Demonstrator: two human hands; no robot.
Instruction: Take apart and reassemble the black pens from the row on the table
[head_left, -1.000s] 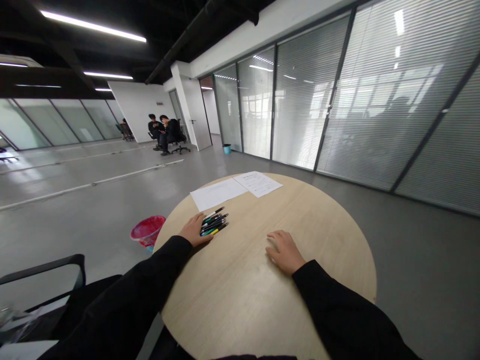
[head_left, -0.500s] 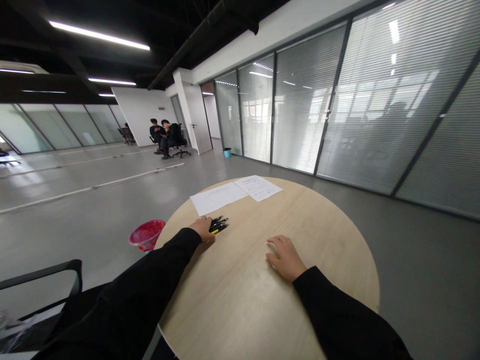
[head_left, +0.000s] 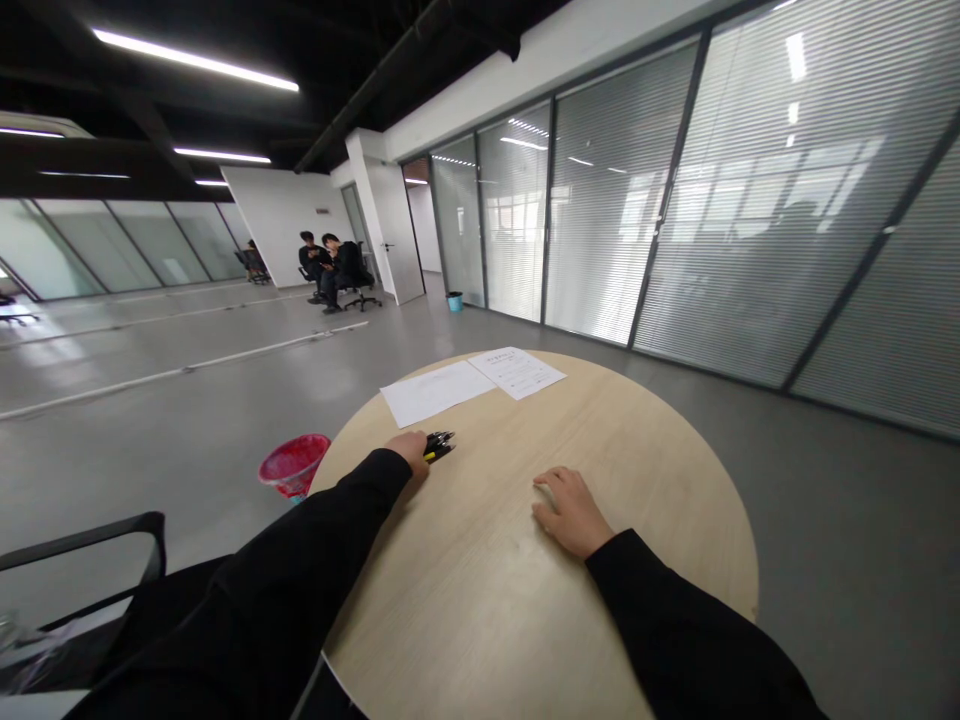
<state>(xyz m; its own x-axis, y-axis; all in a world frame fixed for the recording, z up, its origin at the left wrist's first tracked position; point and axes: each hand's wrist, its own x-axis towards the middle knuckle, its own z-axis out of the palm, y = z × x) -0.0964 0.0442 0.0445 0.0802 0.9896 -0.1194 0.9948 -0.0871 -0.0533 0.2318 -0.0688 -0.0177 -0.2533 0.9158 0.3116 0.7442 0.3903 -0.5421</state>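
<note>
My left hand (head_left: 409,450) is closed around a bunch of pens (head_left: 441,444) at the left side of the round wooden table (head_left: 600,430). Their dark tips stick out to the right past my fingers, and one pen shows a yellow part. My fingertips are partly hidden behind the back of the hand. Resting on the tabletop, my right hand (head_left: 572,512) lies open with its fingers a little bent and holds nothing. Beyond the pens, two white sheets of paper (head_left: 435,392) lie near the far edge, the right one (head_left: 517,372) printed.
A red bin (head_left: 295,464) stands on the floor left of the table. A black chair armrest (head_left: 154,545) is at the lower left. Farther off, two people (head_left: 330,268) sit on chairs, and a small blue bin (head_left: 454,302) stands near the glass partition (head_left: 600,200).
My left hand has shifted slightly, and the pens now sit more tightly bunched in it. My right hand has stayed in place.
</note>
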